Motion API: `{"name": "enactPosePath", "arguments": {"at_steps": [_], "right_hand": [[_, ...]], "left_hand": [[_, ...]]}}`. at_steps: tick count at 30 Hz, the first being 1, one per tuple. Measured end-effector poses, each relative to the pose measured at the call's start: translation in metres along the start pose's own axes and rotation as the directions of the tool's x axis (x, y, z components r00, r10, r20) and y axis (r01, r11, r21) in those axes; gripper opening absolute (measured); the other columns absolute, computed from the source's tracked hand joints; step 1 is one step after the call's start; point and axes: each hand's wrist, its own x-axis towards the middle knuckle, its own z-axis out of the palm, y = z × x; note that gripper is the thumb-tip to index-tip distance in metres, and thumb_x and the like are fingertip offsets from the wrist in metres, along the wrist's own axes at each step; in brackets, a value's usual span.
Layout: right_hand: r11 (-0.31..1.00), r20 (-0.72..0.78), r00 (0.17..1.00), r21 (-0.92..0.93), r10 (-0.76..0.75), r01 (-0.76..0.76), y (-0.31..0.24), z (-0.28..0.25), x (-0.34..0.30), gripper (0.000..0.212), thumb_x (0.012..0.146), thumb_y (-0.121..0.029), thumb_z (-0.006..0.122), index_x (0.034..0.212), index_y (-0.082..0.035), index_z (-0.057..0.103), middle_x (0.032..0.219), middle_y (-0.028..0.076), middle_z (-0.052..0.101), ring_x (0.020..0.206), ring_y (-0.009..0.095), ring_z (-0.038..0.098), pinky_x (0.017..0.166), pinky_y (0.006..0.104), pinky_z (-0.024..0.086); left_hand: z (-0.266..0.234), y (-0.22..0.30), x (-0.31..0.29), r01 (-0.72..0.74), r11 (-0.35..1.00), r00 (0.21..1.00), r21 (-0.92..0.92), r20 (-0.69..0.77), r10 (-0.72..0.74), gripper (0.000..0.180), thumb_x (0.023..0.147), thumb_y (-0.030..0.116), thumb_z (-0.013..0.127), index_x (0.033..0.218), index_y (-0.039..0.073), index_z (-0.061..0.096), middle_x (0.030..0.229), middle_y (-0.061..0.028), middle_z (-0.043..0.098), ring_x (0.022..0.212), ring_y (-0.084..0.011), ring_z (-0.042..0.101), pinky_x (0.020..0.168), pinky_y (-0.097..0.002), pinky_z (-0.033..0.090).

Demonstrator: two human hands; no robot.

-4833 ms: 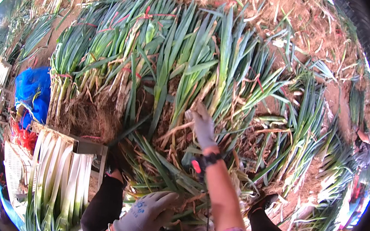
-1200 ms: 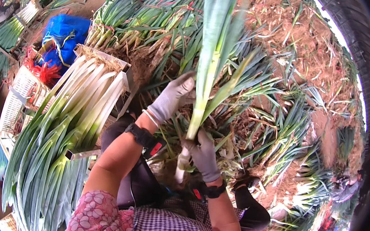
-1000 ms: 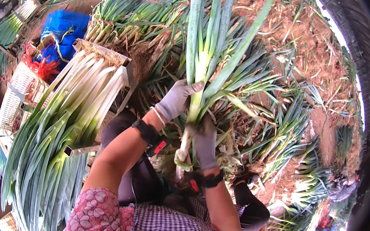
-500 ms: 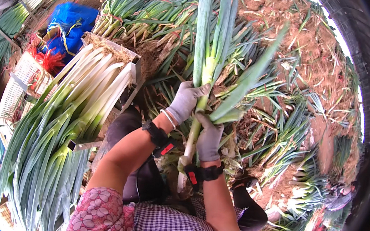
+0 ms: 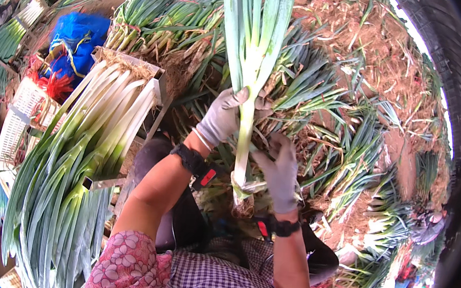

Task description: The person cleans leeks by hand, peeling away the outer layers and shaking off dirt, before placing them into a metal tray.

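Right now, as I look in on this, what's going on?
A person in gloves is handling one leek. The left hand grips it around the stalk, leaves pointing away and roots toward the person. The right hand is open beside the lower stalk; whether it touches is unclear. Loose outer layers hang near the root end. To the left, pale-stemmed leeks lie on a metal rack.

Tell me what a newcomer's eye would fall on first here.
Probably the tall leek-like plant upright in the middle, held by the gloved left hand, with the gloved right hand open beside its lower stalk. Next, the thick row of pale stalks with long green leaves on a metal rack at left, and the bright blue bundle just beyond it.
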Motion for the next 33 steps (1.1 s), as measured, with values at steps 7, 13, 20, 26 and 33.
{"name": "enactPosePath", "arguments": {"at_steps": [7,13,20,26,33], "right_hand": [[0.467,0.153,0.949,0.842,0.275,-0.271,-0.002,0.029,0.031,0.025,0.077,0.007,0.063,0.100,0.000,0.058,0.089,0.004,0.062,0.076,0.010,0.057,0.071,0.0231,0.047],[0.971,-0.121,0.964,-0.001,-0.239,0.241,-0.028,0.034,0.016,0.016,0.077,0.001,0.067,0.089,-0.002,0.056,0.080,0.010,0.060,0.071,0.017,0.058,0.067,0.0283,0.046],[0.993,0.193,0.976,0.088,-0.099,0.083,-0.016,0.019,-0.017,0.019,0.071,-0.001,0.073,0.082,-0.003,0.058,0.078,0.009,0.059,0.072,0.021,0.060,0.065,0.0317,0.047],[0.990,-0.048,0.999,0.141,-0.009,0.016,-0.021,0.031,0.020,0.033,0.070,-0.001,0.072,0.098,-0.001,0.056,0.100,0.013,0.057,0.090,0.026,0.058,0.076,0.0331,0.048],[0.643,0.075,0.997,0.764,-0.011,-0.050,-0.007,0.021,-0.023,0.009,0.080,-0.002,0.065,0.086,-0.007,0.060,0.121,0.012,0.058,0.117,0.023,0.052,0.090,0.0396,0.048]], "left_hand": [[0.025,0.009,0.000,-0.063,0.976,0.995,0.207,0.085,0.046,0.051,0.090,0.018,0.059,0.130,-0.008,0.042,0.125,-0.0203,0.055,0.121,-0.0315,0.050,0.106,-0.0437,0.036],[0.008,0.015,-0.004,0.099,0.940,0.979,0.326,-0.204,-0.032,0.044,0.083,-0.003,0.063,0.123,-0.007,0.045,0.109,-0.0150,0.061,0.100,-0.0256,0.062,0.085,-0.0340,0.053],[-0.003,0.020,0.012,-0.004,0.805,0.905,0.594,-0.341,0.256,0.038,0.076,-0.008,0.068,0.111,-0.005,0.051,0.095,-0.0125,0.063,0.076,-0.0211,0.064,0.068,-0.0335,0.057],[-0.001,0.013,0.007,0.049,0.820,0.893,0.571,-0.392,0.219,0.034,0.073,-0.006,0.070,0.103,-0.006,0.055,0.083,-0.0097,0.062,0.065,-0.0190,0.062,0.059,-0.0314,0.055],[0.003,0.033,0.015,-0.177,0.877,0.835,0.446,-0.404,0.374,0.027,0.076,-0.012,0.059,0.100,-0.002,0.051,0.078,-0.0100,0.059,0.061,-0.0183,0.059,0.050,-0.0295,0.052]]}}
